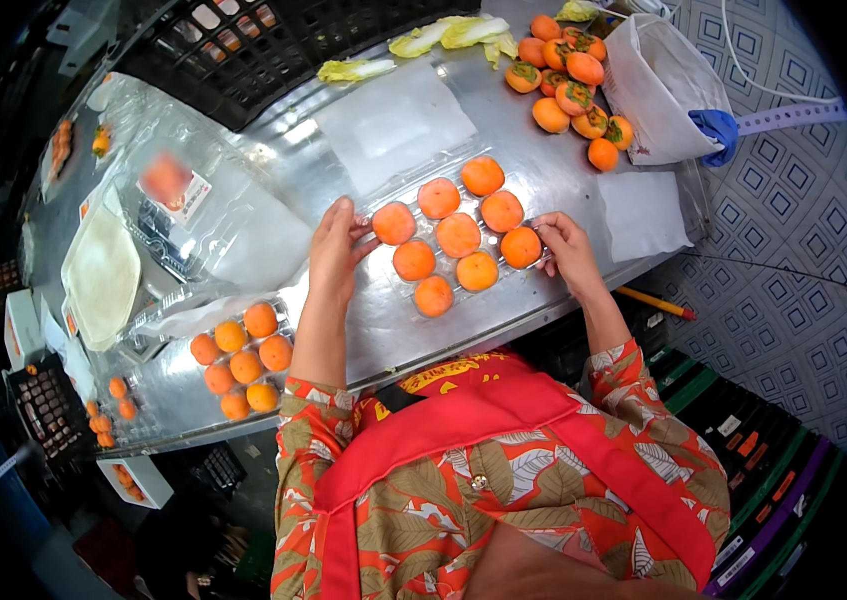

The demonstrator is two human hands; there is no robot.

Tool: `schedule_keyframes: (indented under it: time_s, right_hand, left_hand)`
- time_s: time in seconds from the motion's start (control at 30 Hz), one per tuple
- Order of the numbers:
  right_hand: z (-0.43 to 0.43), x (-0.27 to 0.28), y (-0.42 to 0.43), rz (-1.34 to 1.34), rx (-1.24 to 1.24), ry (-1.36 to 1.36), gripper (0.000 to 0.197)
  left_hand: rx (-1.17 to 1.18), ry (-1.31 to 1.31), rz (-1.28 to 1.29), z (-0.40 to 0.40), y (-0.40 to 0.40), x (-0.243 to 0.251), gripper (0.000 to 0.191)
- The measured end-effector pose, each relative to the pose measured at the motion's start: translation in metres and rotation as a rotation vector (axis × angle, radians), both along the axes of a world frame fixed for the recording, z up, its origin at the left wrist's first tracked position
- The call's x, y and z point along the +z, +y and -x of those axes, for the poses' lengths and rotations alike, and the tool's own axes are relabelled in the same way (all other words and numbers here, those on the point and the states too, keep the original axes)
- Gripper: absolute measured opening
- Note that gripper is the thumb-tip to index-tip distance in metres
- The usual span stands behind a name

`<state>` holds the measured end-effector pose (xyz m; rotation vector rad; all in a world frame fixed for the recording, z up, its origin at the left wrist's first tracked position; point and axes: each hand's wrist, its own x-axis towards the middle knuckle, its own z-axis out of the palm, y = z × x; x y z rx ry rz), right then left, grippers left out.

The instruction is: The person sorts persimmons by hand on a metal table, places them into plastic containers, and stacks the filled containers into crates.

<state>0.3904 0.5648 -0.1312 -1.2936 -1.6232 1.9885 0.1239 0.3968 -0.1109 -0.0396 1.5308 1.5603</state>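
Note:
A clear plastic fruit tray (pixel 427 229) lies in front of me on the metal table, with several orange persimmons (pixel 458 235) set in its hollows, their smooth undersides up. My left hand (pixel 335 251) grips the tray's left edge, its fingertips beside a corner persimmon. At the opposite edge, my right hand (pixel 569 251) pinches the tray's rim between thumb and fingers. A white liner sheet (pixel 397 124) lies flat just beyond the tray, over what looks like its opened lid.
Loose persimmons (pixel 573 96) are heaped at the far right beside a white bag (pixel 660 90). Another filled tray (pixel 245 367) stands at left, near stacked clear packaging (pixel 243 225). A black crate (pixel 281 60) and cabbage leaves (pixel 461 34) line the back. A white sheet (pixel 641 214) lies right.

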Motion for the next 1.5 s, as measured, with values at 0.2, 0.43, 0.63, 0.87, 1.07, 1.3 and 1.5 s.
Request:
schedule_keyframes:
  time_s: [0.2, 0.43, 0.63, 0.87, 1.07, 1.3, 1.5]
  right_hand:
    - [0.003, 0.012, -0.005, 0.063, 0.025, -0.030, 0.030]
    - [-0.002, -0.004, -0.002, -0.062, 0.111, 0.039, 0.034]
    - [0.004, -0.008, -0.006, 0.053, 0.065, 0.106, 0.036]
    - [0.009, 0.016, -0.009, 0.116, 0.058, 0.137, 0.042]
    - [0.012, 0.043, -0.012, 0.071, 0.116, 0.127, 0.042]
    - [0.029, 0.083, -0.048, 0.044, 0.250, 0.222, 0.043]
    - [0.075, 0.112, -0.127, 0.047, 0.271, 0.276, 0.042]
  left_hand:
    - [-0.083, 0.194, 0.124, 0.003, 0.009, -0.009, 0.025]
    - [-0.200, 0.215, 0.078, -0.001, 0.015, -0.001, 0.033]
    - [-0.194, 0.184, 0.020, 0.001, 0.006, -0.006, 0.039]
    - [-0.154, 0.159, -0.206, -0.001, 0.001, -0.023, 0.051]
    - [-0.004, 0.207, -0.255, -0.011, -0.024, 0.006, 0.045]
    - [0.110, 0.258, -0.328, -0.016, -0.092, 0.061, 0.055]
    - [0.442, 0.302, -0.408, -0.038, -0.198, 0.072, 0.050]
